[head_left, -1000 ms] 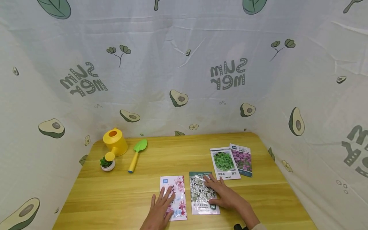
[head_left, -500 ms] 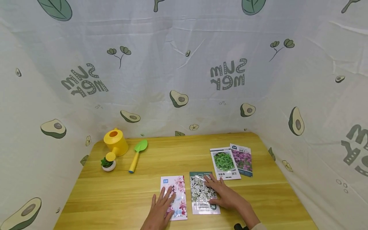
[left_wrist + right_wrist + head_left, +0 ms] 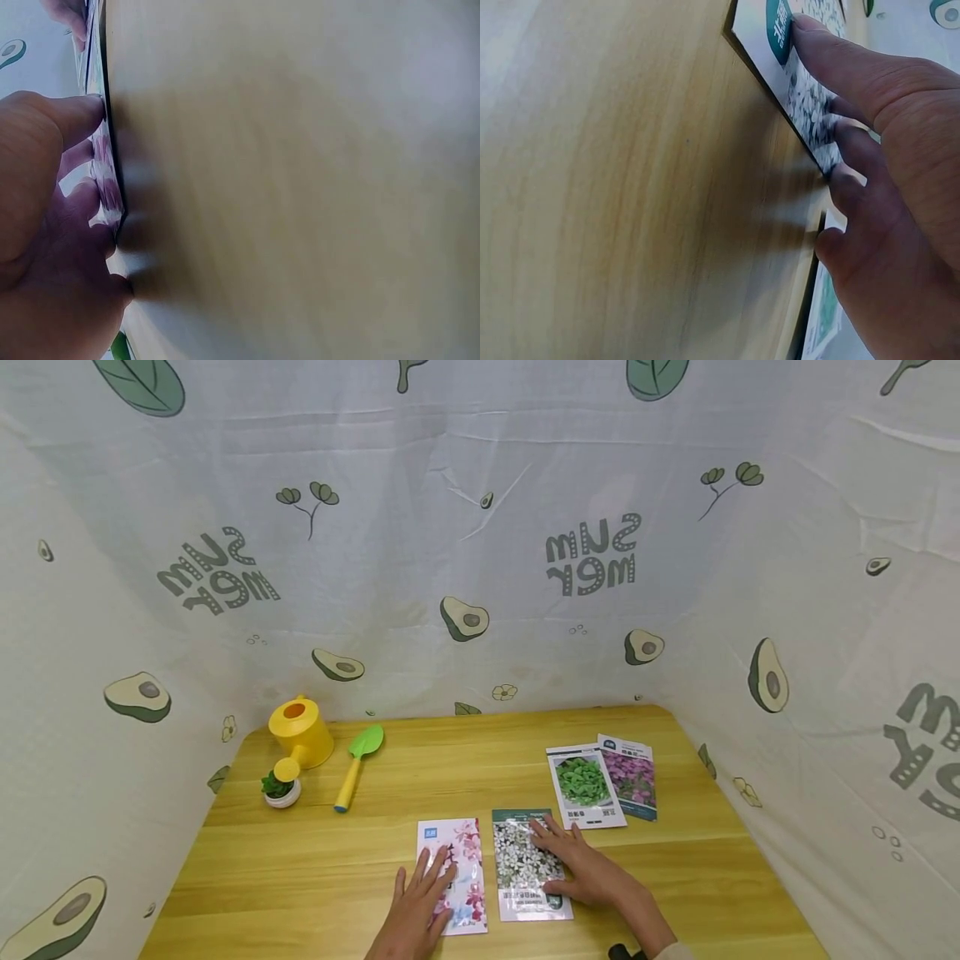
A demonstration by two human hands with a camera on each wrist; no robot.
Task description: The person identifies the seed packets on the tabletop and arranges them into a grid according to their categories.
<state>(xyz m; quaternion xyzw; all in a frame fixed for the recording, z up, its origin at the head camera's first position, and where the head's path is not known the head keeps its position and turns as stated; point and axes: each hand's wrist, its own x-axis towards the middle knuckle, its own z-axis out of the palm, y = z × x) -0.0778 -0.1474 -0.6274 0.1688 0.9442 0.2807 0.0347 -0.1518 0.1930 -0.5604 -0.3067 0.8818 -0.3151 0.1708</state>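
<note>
My left hand (image 3: 417,906) rests with spread fingers on a pink-flowered seed packet (image 3: 469,881) lying flat on the wooden table. To its right, my right hand (image 3: 588,868) lies over a seed packet with white flowers and a green top band (image 3: 517,860). Its thumb touches the lower part, near the green logo, as the right wrist view shows on the white-flower packet (image 3: 802,97). In the left wrist view, the thumb and fingers of the left hand (image 3: 52,195) touch the pink packet (image 3: 109,176) at table level. Neither packet is lifted.
A green-leaf seed packet (image 3: 583,781) overlaps a purple-flower packet (image 3: 632,777) behind my right hand. At the back left stand a yellow watering can (image 3: 302,735), a small potted succulent (image 3: 281,790) and a green-and-yellow toy trowel (image 3: 358,767). A printed white cloth (image 3: 390,568) surrounds the wooden table (image 3: 285,885).
</note>
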